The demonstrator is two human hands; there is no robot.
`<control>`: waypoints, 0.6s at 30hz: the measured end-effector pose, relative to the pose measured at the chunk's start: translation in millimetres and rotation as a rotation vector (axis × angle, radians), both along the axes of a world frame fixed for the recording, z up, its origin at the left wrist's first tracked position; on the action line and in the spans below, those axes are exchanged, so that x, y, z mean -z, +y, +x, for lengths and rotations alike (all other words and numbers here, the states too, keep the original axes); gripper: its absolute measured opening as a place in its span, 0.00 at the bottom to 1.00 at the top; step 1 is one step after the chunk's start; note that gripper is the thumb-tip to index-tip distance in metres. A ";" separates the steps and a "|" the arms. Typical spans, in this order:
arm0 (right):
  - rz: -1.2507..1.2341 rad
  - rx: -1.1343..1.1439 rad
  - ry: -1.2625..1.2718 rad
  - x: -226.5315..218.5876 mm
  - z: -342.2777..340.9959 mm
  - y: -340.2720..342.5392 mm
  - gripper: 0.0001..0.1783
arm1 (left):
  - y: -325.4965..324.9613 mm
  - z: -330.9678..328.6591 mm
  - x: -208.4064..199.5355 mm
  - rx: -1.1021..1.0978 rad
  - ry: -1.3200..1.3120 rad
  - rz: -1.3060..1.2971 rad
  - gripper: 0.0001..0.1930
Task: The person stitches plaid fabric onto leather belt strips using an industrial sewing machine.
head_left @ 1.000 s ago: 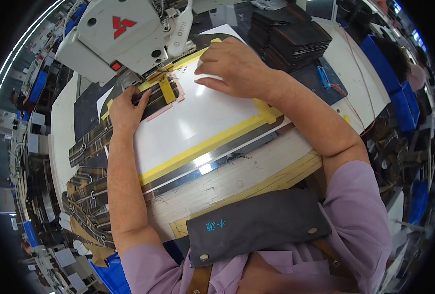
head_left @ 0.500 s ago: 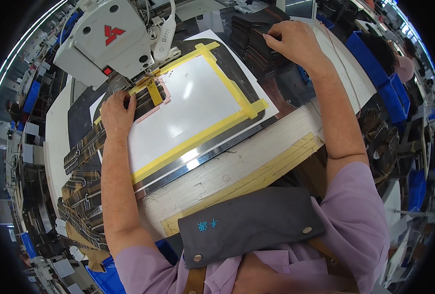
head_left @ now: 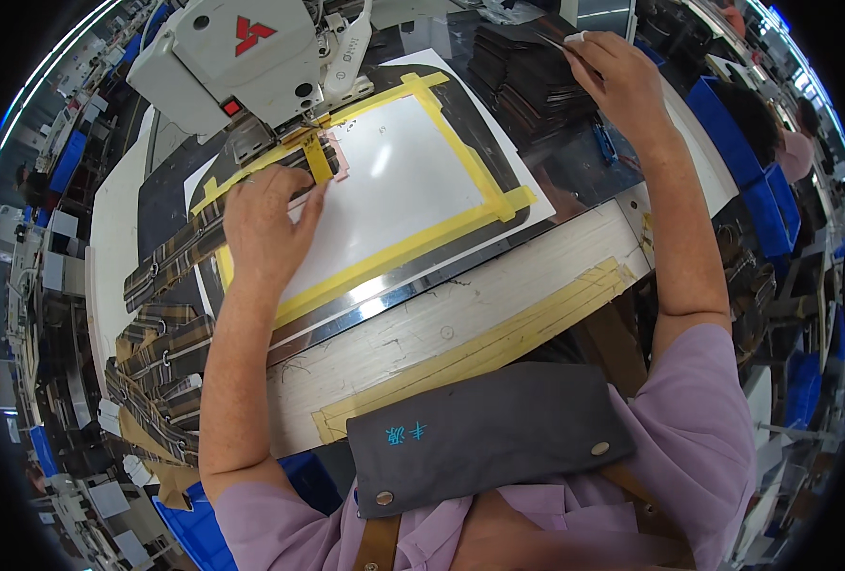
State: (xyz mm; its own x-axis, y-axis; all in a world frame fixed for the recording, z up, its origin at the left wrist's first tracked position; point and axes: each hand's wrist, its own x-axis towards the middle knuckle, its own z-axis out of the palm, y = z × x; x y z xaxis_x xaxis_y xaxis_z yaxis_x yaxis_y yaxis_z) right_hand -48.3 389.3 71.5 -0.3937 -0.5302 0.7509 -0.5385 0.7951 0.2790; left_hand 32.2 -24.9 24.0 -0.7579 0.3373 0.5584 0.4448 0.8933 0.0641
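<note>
At ten o'clock, the left hand [head_left: 272, 224], fingers bent and thumb slightly apart, rests on the striped strap [head_left: 177, 260]; at one o'clock, the right hand [head_left: 622, 81], fingertips nearly together, meets the dark stack [head_left: 520, 84], grip indeterminable.

Both arms reach forward, elbows bent and set wide apart, the left forearm [head_left: 237, 381] running nearly straight up the view while the right forearm [head_left: 684, 219] leans inward from its elbow to its wrist. The left grip [head_left: 270, 224] is palm down with its back showing, fingers bent and angled rightward, the thumb stretched out below them. Farther forward and well apart, the right grip [head_left: 620, 84] points leftward, fingers curled, the thumb close beneath the index finger
</note>
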 end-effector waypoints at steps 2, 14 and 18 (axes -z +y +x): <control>0.054 -0.003 0.210 -20.7 24.6 -27.2 0.07 | 20.1 14.5 -0.5 0.050 -0.177 0.225 0.13; 0.067 -0.622 -0.454 35.2 39.9 -163.5 0.23 | 16.6 -9.6 23.6 0.190 -1.116 1.309 0.07; 0.088 -0.576 -0.715 61.1 15.3 -157.9 0.36 | 18.0 -16.3 20.9 0.173 -1.104 1.340 0.09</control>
State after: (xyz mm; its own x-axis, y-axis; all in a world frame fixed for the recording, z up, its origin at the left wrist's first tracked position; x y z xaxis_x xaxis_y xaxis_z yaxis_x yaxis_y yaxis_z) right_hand -33.0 231.4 10.4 -0.4054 -0.8321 0.3784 -0.9123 0.3420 -0.2253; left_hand 15.9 -6.9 3.1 -0.9503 0.2251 -0.2152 -0.2372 -0.0757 0.9685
